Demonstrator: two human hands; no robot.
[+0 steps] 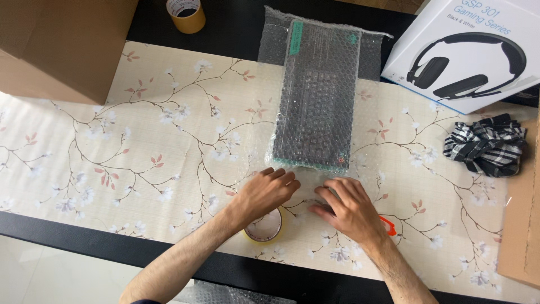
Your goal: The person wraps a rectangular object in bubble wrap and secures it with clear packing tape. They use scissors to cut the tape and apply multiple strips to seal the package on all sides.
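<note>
Nearby, tape roll (264, 228) lies under left hand (267, 190), beside keyboard (315, 95).

A cream tablecloth (169, 129) printed with brown branches, white blossoms and small red leaves covers a black table (169, 256). On it, clear bubble wrap (318, 90) shows a dark keyboard with a green strip. Right of the wrap lie a white headset box (467, 50) and black-and-white checked cloth (486, 146). Left of it stand a brown cardboard box (62, 45) and tan tape roll (186, 14).
</note>
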